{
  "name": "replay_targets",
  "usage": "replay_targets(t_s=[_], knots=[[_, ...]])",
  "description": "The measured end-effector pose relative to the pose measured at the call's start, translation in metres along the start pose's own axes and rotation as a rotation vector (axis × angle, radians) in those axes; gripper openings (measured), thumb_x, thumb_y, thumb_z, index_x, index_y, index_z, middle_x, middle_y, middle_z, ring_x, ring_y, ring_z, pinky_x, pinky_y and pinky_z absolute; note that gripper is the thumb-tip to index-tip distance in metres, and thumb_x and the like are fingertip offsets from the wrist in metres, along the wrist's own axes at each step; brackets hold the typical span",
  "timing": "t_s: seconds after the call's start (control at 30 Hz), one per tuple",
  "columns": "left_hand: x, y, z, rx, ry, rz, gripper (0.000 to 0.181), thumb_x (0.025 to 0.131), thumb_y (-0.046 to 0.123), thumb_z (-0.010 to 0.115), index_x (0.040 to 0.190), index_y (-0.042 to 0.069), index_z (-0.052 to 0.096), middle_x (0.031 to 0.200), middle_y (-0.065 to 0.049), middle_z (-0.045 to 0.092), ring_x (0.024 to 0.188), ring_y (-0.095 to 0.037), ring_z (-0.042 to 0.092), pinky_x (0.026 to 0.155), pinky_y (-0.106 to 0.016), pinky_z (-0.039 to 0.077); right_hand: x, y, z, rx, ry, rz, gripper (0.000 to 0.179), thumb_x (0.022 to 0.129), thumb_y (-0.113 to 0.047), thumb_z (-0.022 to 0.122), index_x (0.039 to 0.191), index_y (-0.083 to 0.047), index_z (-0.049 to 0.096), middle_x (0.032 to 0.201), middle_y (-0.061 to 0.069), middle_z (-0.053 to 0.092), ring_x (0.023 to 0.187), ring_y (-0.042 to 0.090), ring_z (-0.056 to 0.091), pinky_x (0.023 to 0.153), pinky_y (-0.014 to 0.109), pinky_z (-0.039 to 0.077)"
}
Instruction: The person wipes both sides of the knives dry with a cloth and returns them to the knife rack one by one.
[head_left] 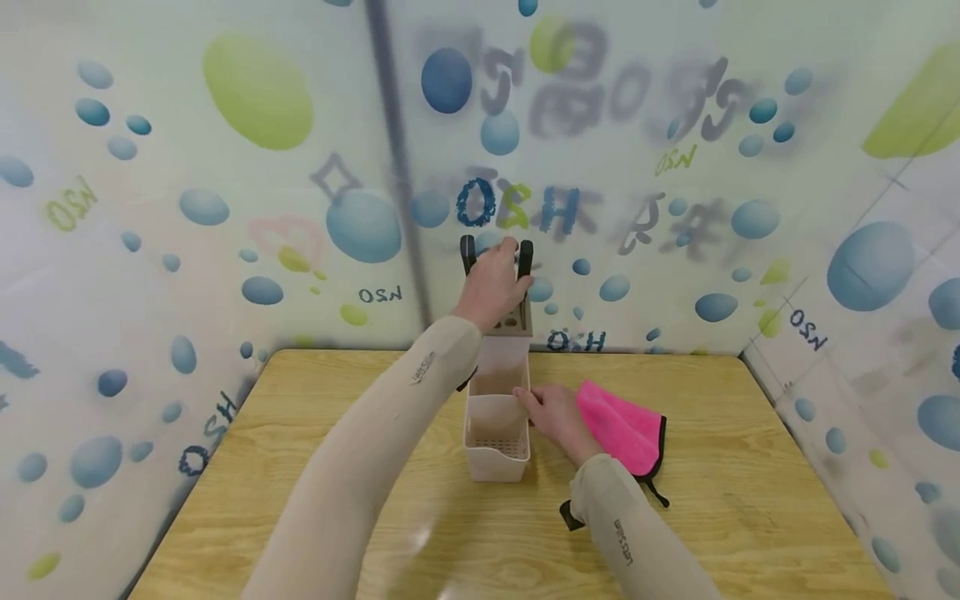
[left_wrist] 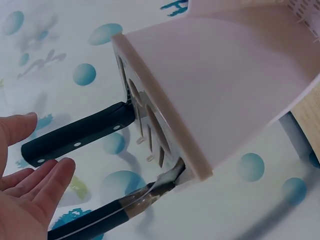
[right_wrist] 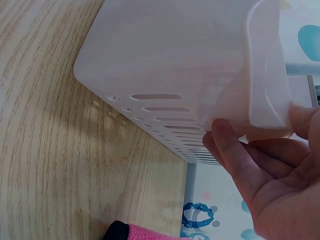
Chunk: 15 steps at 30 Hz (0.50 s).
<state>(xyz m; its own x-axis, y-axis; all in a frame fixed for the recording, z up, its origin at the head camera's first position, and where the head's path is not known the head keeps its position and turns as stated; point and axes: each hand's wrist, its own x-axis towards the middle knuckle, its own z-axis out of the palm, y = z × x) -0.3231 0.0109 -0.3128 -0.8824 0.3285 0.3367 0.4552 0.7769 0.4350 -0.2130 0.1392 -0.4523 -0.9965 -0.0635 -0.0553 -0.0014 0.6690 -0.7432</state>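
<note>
A pale pink plastic knife holder (head_left: 498,462) stands on the table, with open compartments in front and a taller slotted block behind. My right hand (head_left: 553,410) grips its side rim, thumb over the edge and fingers against the outer wall (right_wrist: 165,60). A knife with a black riveted handle (left_wrist: 80,135) sticks out of the slotted top (left_wrist: 150,115). My left hand (left_wrist: 30,185) is at that handle's end, thumb on one side and loosely spread fingers on the other. Beside it, a second black-handled utensil (left_wrist: 95,220) with a shiny metal neck also sits in a slot.
A bright pink cloth (head_left: 622,429) with black edging lies right of the holder, close to my right forearm. The wooden table (head_left: 337,400) meets a wall covering (head_left: 637,167) printed with blue and green bubbles close behind the holder.
</note>
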Motion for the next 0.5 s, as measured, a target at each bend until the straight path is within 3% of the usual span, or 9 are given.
replay_targets(t_s=[0.27, 0.4, 0.5], knots=[[-0.036, -0.008, -0.013, 0.034, 0.067, 0.112, 0.047, 0.103, 0.029, 0.066, 0.139, 0.001, 0.055, 0.124, -0.014, 0.065, 0.104, -0.027, 0.067, 0.088, -0.039, 0.057, -0.001, -0.004, 0.000, 0.030, -0.021, 0.035, 0.049, 0.106, -0.036, 0.058, 0.072, -0.002, 0.067, 0.071, 0.013, 0.067, 0.075, 0.024, 0.072, 0.062, 0.029, 0.052], [-0.055, -0.016, -0.017, 0.058, 0.111, 0.159, 0.050, 0.103, 0.030, 0.065, 0.142, 0.000, 0.055, 0.132, -0.017, 0.065, 0.113, -0.029, 0.066, 0.094, -0.042, 0.056, -0.002, -0.005, -0.001, 0.037, -0.026, 0.047, 0.046, 0.106, -0.036, 0.058, 0.077, -0.002, 0.072, 0.077, 0.010, 0.071, 0.075, 0.021, 0.071, 0.065, 0.031, 0.053], [-0.069, -0.027, -0.017, 0.077, 0.165, 0.204, 0.049, 0.102, 0.029, 0.067, 0.141, -0.001, 0.057, 0.131, -0.018, 0.065, 0.114, -0.030, 0.065, 0.094, -0.042, 0.056, -0.002, -0.004, -0.001, 0.043, -0.032, 0.046, 0.044, 0.106, -0.036, 0.058, 0.082, -0.003, 0.075, 0.084, 0.009, 0.074, 0.081, 0.026, 0.074, 0.069, 0.033, 0.056]])
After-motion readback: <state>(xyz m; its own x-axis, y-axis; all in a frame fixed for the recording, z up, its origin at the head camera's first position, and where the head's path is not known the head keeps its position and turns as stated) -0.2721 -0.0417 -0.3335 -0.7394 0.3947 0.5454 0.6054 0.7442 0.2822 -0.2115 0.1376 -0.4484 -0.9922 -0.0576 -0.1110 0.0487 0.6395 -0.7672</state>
